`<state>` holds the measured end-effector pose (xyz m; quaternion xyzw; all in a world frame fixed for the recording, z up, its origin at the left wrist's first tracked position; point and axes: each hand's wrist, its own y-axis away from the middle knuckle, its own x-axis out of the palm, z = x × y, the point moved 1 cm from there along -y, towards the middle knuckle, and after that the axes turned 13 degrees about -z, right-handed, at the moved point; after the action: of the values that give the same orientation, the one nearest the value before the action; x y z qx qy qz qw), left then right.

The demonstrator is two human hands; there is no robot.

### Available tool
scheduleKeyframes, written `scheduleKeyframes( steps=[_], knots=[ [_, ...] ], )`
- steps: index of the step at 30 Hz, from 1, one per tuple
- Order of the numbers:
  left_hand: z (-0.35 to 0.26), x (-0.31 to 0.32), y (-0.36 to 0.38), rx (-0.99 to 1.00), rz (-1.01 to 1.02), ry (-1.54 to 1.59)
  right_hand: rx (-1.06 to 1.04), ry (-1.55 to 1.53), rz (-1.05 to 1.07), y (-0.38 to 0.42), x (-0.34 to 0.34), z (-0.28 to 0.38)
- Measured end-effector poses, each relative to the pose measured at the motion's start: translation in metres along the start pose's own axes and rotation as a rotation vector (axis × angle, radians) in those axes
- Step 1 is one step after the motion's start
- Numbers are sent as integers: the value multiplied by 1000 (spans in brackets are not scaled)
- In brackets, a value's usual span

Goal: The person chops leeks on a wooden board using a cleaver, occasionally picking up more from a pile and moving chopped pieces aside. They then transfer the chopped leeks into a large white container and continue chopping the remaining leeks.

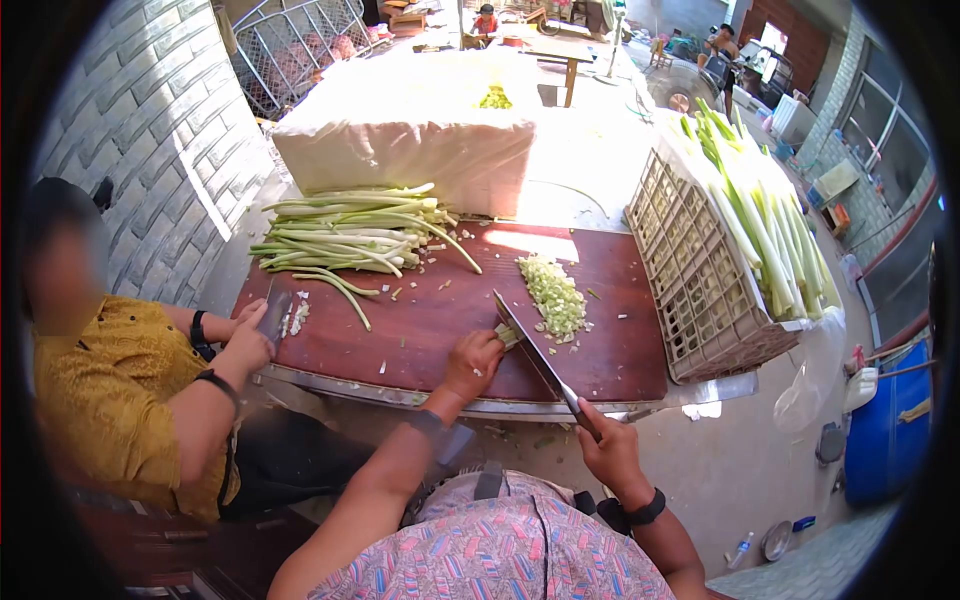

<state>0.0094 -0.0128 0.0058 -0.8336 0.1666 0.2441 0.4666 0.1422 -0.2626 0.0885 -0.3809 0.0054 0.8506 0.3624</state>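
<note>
My right hand (610, 455) is wrapped round the dark handle of a long-bladed kitchen knife (537, 352), whose blade slants up and left over the red-brown board (440, 330). Fingers curled, my left hand (474, 365) presses a short bundle of green onion stalks (509, 335) against the board, close to the blade's left side. Just beyond the knife lies a heap of chopped green onion (553, 298). Whole green onions (345, 235) are piled at the board's far left, with loose scraps around them. Where the blade meets the stalks is partly hidden.
On the left, a co-worker in a yellow shirt (120, 400) holds a cleaver (274, 316) at the board's edge. A plastic crate (680, 290) of long green onions (765, 220) stands at right. Behind the board is a large covered block (400, 150); a blue barrel (890, 430) stands far right.
</note>
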Motion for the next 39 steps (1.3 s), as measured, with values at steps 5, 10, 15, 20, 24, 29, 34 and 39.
scheduleKeyframes(
  steps=[5,10,15,20,24,29,34,39],
  knots=[
    [0,3,3,-36,-63,21,-114,108,-35,5,-14,6],
    [4,7,3,-23,-121,35,-168,99,-38,3,-19,13],
    [5,8,4,-33,-124,25,-213,133,12,-2,-14,14],
    [2,7,1,-40,-116,53,-227,245,95,-16,1,20],
    [1,4,2,-41,-75,17,-276,252,46,-31,40,7],
    [0,3,-1,-48,-62,59,-201,66,-32,-44,58,-11],
    [3,8,2,-85,-56,70,-185,41,-81,-33,32,-6],
    [9,15,8,-100,-85,73,-231,105,-27,-17,10,16]
  ],
)
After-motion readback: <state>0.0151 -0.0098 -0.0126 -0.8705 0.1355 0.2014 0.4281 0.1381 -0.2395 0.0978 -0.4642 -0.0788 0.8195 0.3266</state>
